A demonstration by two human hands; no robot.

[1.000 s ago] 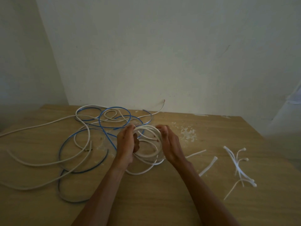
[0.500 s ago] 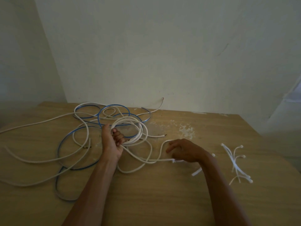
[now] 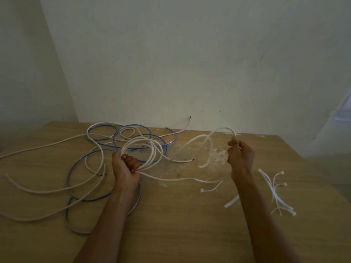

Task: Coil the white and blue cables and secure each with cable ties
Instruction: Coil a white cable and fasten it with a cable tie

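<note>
My left hand (image 3: 125,169) is closed around a small coil of white cable (image 3: 152,149), holding its loops upright above the wooden table (image 3: 190,224). My right hand (image 3: 240,155) is raised to the right and pinches a blurred free length of the same white cable (image 3: 207,147), which arcs over the table. A blue cable (image 3: 76,168) lies in loose loops at the left, tangled with more white cable (image 3: 47,190). A bunch of white cable ties (image 3: 275,192) rests at the right, and single ties (image 3: 210,189) lie near my right forearm.
The table stands against a pale wall in a corner. White crumbs (image 3: 218,156) are scattered on the table's far middle. A loose white cable end (image 3: 182,161) lies between my hands. The table's right edge runs close to the ties.
My right hand has left the table near the single ties and risen to the right, pulling a length of white cable up. My left hand keeps hold of the coil.
</note>
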